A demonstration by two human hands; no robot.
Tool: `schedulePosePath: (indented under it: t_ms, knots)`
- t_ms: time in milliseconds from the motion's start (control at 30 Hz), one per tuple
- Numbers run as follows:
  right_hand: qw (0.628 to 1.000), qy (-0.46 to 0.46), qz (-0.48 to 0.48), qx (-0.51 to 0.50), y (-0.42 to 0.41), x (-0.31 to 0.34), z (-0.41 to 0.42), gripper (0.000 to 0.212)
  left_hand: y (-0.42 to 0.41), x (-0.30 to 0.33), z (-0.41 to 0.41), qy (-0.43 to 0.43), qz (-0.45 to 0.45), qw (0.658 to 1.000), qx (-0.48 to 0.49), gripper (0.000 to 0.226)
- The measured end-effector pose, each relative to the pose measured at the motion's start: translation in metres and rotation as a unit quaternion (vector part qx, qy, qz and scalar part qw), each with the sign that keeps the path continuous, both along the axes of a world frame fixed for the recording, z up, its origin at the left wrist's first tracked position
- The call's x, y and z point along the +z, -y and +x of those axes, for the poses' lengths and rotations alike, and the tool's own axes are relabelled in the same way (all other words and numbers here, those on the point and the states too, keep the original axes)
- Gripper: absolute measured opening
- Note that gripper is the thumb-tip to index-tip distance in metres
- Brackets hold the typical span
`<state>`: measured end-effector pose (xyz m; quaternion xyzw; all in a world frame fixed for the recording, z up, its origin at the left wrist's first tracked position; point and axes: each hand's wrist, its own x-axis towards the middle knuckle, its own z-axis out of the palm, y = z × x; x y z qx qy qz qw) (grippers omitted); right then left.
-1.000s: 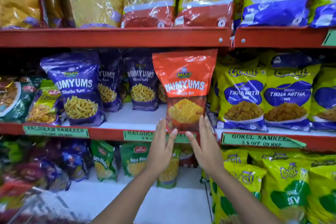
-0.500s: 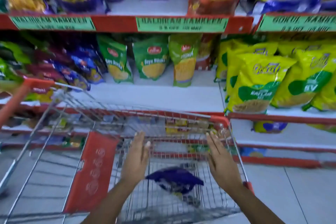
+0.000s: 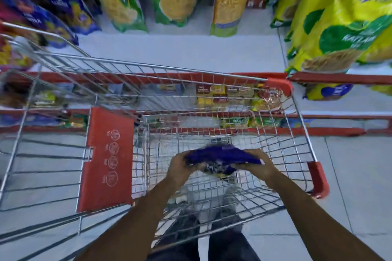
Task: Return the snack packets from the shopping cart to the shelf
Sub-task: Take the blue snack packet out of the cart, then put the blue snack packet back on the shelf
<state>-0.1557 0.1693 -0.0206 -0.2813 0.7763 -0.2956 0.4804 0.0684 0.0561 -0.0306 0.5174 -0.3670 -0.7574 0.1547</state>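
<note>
A purple snack packet [image 3: 220,155] lies low inside the wire shopping cart [image 3: 212,74], and both my hands grip it. My left hand [image 3: 179,165] holds its left end, my right hand [image 3: 257,165] its right end. The packet is blurred and its print cannot be read. Behind the cart runs a shelf [image 3: 191,51] with a white board and red front edge. Green Soya Sticks packets [image 3: 118,0] stand at its back.
Yellow and green packets [image 3: 339,17] crowd the shelf on the right, dark blue ones [image 3: 48,6] on the left. The cart's red child-seat flap [image 3: 106,159] stands to the left of my hands. Lower shelves with small packets show through the cart wires. My legs stand behind the cart.
My hands left the orange packet standing on the upper shelf, dropped into the cart and closed on the purple packet. The view tipped down from the shelves to the cart.
</note>
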Motion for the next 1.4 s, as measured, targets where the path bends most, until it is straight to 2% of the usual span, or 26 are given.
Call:
schedulePosePath:
  t_ms: [67,100,133,200,367,433,533,567,633,700,800,867,1000,1100,1167,1233,1300,1400]
  knots:
    - [0.996,0.042,0.003,-0.077,0.008,0.005,0.003,0.030,0.003,-0.009,0.000,0.036,-0.112,0.992,-0.037,0.015]
    - [0.994,0.048,0.001,-0.098,0.011,0.008,0.005,0.025,0.004,-0.009,0.001,0.038,-0.148,0.987,-0.056,0.015]
    - [0.993,0.042,-0.001,-0.113,0.012,0.011,0.007,0.018,0.005,-0.009,0.003,0.042,-0.165,0.983,-0.064,0.027]
    - [0.989,0.036,-0.022,-0.144,0.016,0.027,0.012,0.023,0.008,0.005,0.003,0.046,-0.187,0.980,-0.057,0.024]
    - [0.981,0.063,-0.122,-0.137,0.033,0.095,0.024,0.018,0.030,0.073,0.005,0.017,-0.213,0.977,-0.025,0.012]
    - [0.977,0.049,-0.163,-0.126,0.044,0.128,0.023,0.003,0.045,0.113,0.005,-0.005,-0.248,0.968,-0.022,0.002]
    - [0.963,0.035,-0.241,-0.115,0.067,0.183,0.022,0.013,0.069,0.177,0.003,-0.046,-0.317,0.947,-0.013,0.011]
    - [0.955,0.037,-0.271,-0.112,0.075,0.203,0.022,0.012,0.078,0.198,0.002,-0.051,-0.348,0.936,-0.009,0.012]
    - [0.942,0.032,-0.320,-0.099,0.092,0.243,0.019,0.002,0.097,0.241,0.000,-0.059,-0.421,0.905,0.006,0.029]
    - [0.925,0.003,-0.371,-0.087,0.109,0.283,0.016,0.012,0.117,0.281,-0.003,-0.063,-0.480,0.875,0.016,0.041]
    - [0.896,-0.020,-0.438,-0.066,0.137,0.342,0.009,0.014,0.149,0.339,-0.009,-0.071,-0.562,0.824,0.028,0.058]
    - [0.876,-0.023,-0.479,-0.051,0.154,0.381,0.004,0.013,0.168,0.377,-0.014,-0.077,-0.590,0.803,0.045,0.066]
    - [0.841,-0.048,-0.538,-0.033,0.187,0.454,-0.007,0.007,0.197,0.450,-0.026,-0.098,-0.639,0.757,0.094,0.057]
    - [0.812,-0.048,-0.582,-0.021,0.214,0.500,-0.014,0.004,0.229,0.494,-0.037,-0.106,-0.675,0.723,0.103,0.058]
    - [0.790,-0.050,-0.610,-0.030,0.239,0.523,-0.016,0.020,0.252,0.518,-0.045,-0.106,-0.684,0.712,0.117,0.059]
    - [0.774,-0.052,-0.628,-0.053,0.268,0.532,-0.018,0.026,0.268,0.536,-0.056,-0.060,-0.717,0.678,0.147,0.053]
    - [0.755,-0.091,-0.642,-0.095,0.300,0.529,-0.023,0.032,0.279,0.544,-0.067,-0.020,-0.731,0.653,0.196,0.047]
    - [0.738,-0.162,-0.632,-0.174,0.337,0.518,-0.025,0.034,0.291,0.542,-0.084,0.012,-0.714,0.654,0.248,0.040]
